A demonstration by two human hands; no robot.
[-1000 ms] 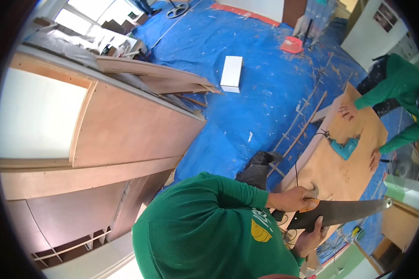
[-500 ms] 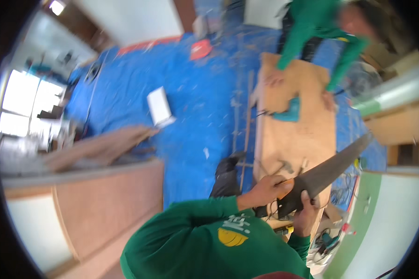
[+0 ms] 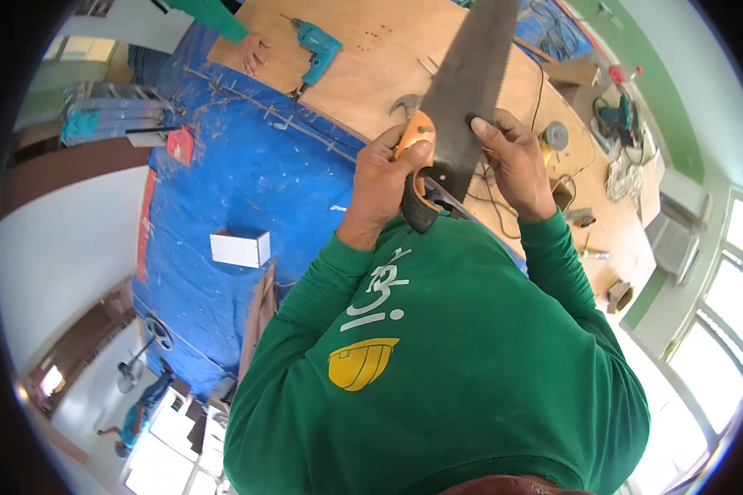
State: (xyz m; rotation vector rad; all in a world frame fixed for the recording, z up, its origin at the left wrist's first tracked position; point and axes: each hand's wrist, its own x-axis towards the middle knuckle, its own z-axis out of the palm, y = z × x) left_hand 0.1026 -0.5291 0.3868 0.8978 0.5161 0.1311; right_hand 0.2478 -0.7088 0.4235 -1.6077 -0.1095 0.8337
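My left hand (image 3: 383,186) is closed round the orange-and-black handle of a hand saw (image 3: 473,70). My right hand (image 3: 516,161) pinches the lower part of its wide, dark blade, thumb on the near face. The saw is held up in front of my chest, blade pointing away, toothed edge to the right. Beyond it lies a large wooden board (image 3: 370,87). A claw hammer (image 3: 406,105) lies on that board, partly hidden by the saw. A teal power drill (image 3: 317,51) rests farther left, near a co-worker's hand (image 3: 253,54) lying flat on the board.
Cords, a grey roll (image 3: 556,135) and a teal power tool (image 3: 617,115) lie to the right. Blue sheeting (image 3: 198,206) covers the floor at left, with a white box (image 3: 239,248) and a red dustpan (image 3: 180,145) on it. A folded ladder (image 3: 120,111) lies behind.
My view has turned, shifting the room. The saw has swung from pointing right to pointing away from me, both hands still on it. The co-worker is now mostly out of view.
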